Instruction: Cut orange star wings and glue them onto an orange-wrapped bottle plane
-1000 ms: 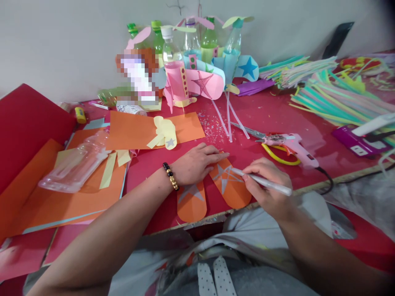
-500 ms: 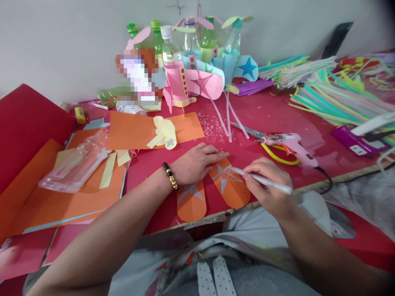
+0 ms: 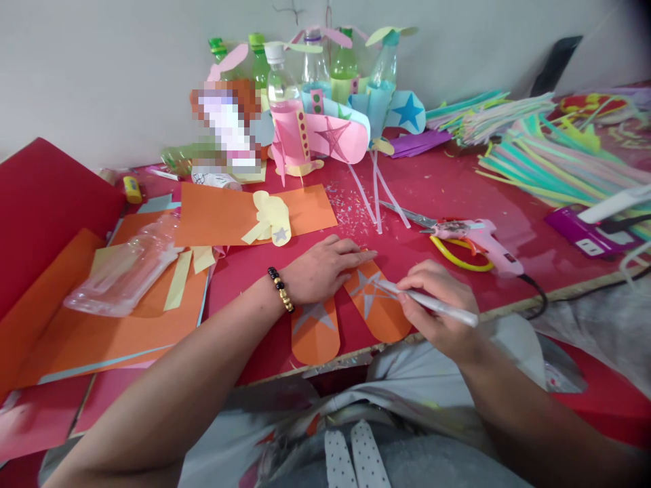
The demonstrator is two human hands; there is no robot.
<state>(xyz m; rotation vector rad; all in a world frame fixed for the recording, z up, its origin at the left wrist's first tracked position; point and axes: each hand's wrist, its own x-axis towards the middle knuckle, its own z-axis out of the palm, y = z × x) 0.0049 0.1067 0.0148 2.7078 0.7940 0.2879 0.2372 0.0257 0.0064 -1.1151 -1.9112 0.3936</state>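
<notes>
My right hand (image 3: pixel 442 305) grips a white pen (image 3: pixel 432 303), its tip on a star drawn in silver on an orange paper piece (image 3: pixel 389 327) with a rounded end. Lying flat, my left hand (image 3: pixel 325 268) has its fingers stretched out over the top of that piece. Under the left wrist, partly hidden, is a second orange paper piece (image 3: pixel 316 342) bearing a filled silver star. Both pieces lie by the front edge of the red table (image 3: pixel 264 359).
Decorated bottles (image 3: pixel 287 129) stand along the wall. To the right are a pink glue gun (image 3: pixel 488 244), yellow-handled scissors (image 3: pixel 458 256) and colourful strips (image 3: pixel 554 159). Leftward, a flattened clear bottle (image 3: pixel 127 271) rests on orange sheets (image 3: pixel 152 332). Small yellow cutouts (image 3: pixel 269 217) lie behind my left hand.
My right hand and the pen have shifted slightly left, with the tip now further up and left across the star. My left hand stays in place.
</notes>
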